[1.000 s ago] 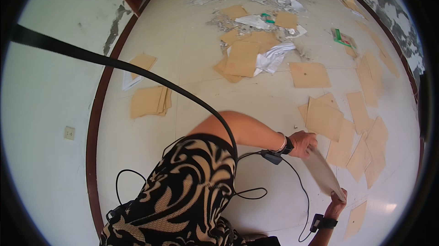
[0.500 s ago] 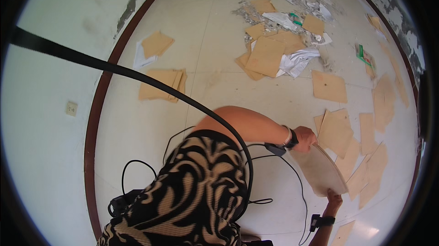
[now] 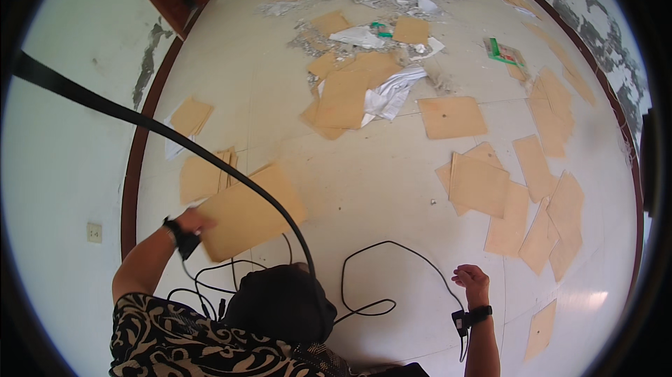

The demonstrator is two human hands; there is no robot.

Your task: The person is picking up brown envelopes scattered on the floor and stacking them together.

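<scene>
My left hand point(image 3: 194, 221) is closed on the near left corner of a tan kraft-paper envelope point(image 3: 255, 219). The envelope is tilted over the floor at the left, and its far edge overlaps a small stack of similar envelopes point(image 3: 198, 179). Whether it touches that stack I cannot tell. On the right, my right hand point(image 3: 472, 280) hangs above the floor with nothing in it, its fingers loosely bent and slightly apart. Ahead of it lies an overlapping group of tan envelopes point(image 3: 481, 184). Both wrists wear black straps with small cabled devices.
A heap of envelopes, crumpled white cloth or paper point(image 3: 393, 95) and grey scraps spreads across the far floor. Black cables point(image 3: 388, 242) loop near me, and a black strap point(image 3: 140, 116) crosses the view. A green-edged packet point(image 3: 502, 51) lies near the right wall.
Both hands held the envelope at the right before; now my left hand has carried it to the left, and my right hand has let go. The view has shifted too.
</scene>
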